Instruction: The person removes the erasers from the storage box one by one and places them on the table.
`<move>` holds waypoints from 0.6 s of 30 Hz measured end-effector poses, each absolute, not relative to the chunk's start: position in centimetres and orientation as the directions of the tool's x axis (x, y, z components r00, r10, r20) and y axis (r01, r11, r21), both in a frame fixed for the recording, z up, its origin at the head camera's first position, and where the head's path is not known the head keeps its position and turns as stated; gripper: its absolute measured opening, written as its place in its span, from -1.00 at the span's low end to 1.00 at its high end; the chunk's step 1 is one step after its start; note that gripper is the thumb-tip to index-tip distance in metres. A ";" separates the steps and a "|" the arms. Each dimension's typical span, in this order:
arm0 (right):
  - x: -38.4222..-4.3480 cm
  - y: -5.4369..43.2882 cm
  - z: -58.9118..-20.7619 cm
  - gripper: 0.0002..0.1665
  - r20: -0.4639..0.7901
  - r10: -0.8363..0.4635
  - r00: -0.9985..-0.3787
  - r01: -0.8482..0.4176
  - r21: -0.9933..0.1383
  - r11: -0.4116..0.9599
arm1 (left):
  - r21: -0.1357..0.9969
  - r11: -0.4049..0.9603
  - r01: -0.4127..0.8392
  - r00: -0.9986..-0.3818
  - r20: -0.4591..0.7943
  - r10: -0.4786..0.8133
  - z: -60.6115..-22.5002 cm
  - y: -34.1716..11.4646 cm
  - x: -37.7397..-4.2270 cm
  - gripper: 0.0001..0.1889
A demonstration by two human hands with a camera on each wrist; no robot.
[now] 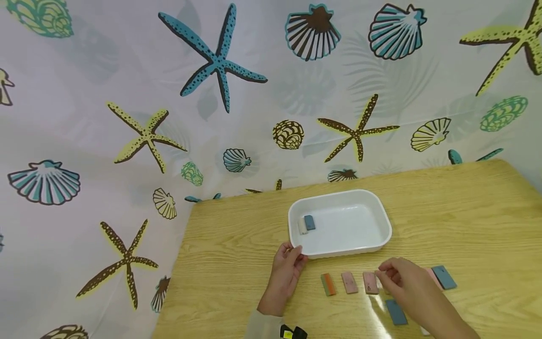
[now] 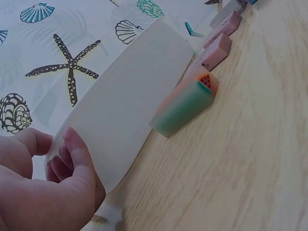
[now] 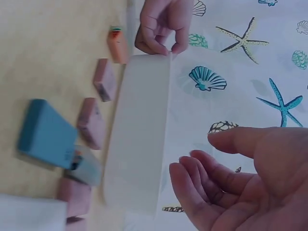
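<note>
My left hand (image 1: 288,268) pinches the near left corner of a white plastic tray (image 1: 345,253) between thumb and fingers. Inside the tray, at its left end, lie a small blue block (image 1: 310,222) and a whitish block (image 1: 302,226), both eraser-like. My right hand (image 1: 404,285) hovers over the row of blocks in front of the tray. Its fingers are loosely bent, and the right wrist view shows nothing between thumb and fingertips. Nearest to it in the head view is a pink block (image 1: 370,283); the hand partly hides other blocks.
Along the row lie an orange-and-green block (image 1: 328,284), another pink block (image 1: 349,282) and a blue block (image 1: 444,277) at the right. A second blue block (image 1: 396,312) lies closer to me. Behind the wooden table (image 1: 237,226) hangs a shell-and-starfish cloth (image 1: 254,117).
</note>
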State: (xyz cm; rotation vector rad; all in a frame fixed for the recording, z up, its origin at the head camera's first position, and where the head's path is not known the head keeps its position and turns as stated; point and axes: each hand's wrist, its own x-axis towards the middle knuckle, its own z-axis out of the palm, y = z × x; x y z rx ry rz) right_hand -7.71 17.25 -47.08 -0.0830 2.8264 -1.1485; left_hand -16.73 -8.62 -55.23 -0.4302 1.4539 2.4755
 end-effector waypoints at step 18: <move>-15.6 12.2 -46.3 -0.89 0.107 -0.162 -0.981 -0.183 -0.788 0.588 | 0.808 -0.483 -0.337 -0.934 -0.350 0.068 -55.4 -9.0 -16.2 -0.81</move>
